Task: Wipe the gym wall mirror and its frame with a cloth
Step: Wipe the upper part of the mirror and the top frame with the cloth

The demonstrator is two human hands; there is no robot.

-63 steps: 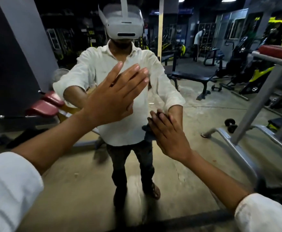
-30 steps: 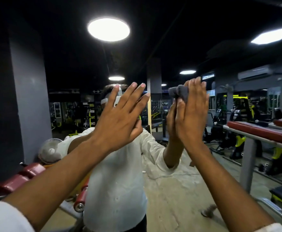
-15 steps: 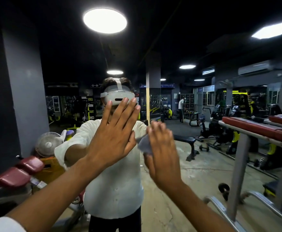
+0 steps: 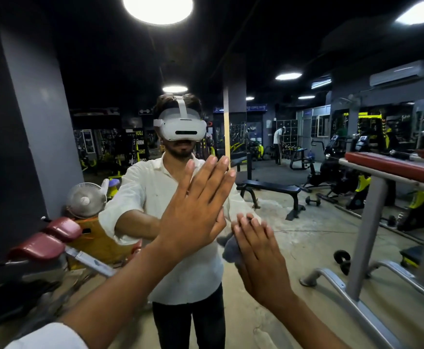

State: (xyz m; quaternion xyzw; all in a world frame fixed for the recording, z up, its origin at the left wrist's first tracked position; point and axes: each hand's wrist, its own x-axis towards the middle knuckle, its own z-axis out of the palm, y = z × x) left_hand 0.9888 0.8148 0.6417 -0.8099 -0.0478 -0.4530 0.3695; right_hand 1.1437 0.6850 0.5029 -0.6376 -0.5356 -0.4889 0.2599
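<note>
Cloth (image 4: 231, 250): grey, bunched, pressed to the glass under the right fingers (image 4: 252, 230).
Right hand (image 4: 262, 263): fingers straight, close together, flat on the cloth.
Left hand (image 4: 195, 212): fingers straight, braced on the glass, holding nothing.
Mirror (image 4: 306, 227): fills the view; frame unseen.
Progress: glass mid-wipe, I judge; frame probably left.

grey cloth (image 4: 229, 250), white sleeve (image 4: 49, 337), maroon bench pads (image 4: 394, 164).

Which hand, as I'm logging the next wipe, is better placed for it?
Right. The right hand presses the grey cloth against the mirror; the left hand lies flat on it, holding nothing.
</note>
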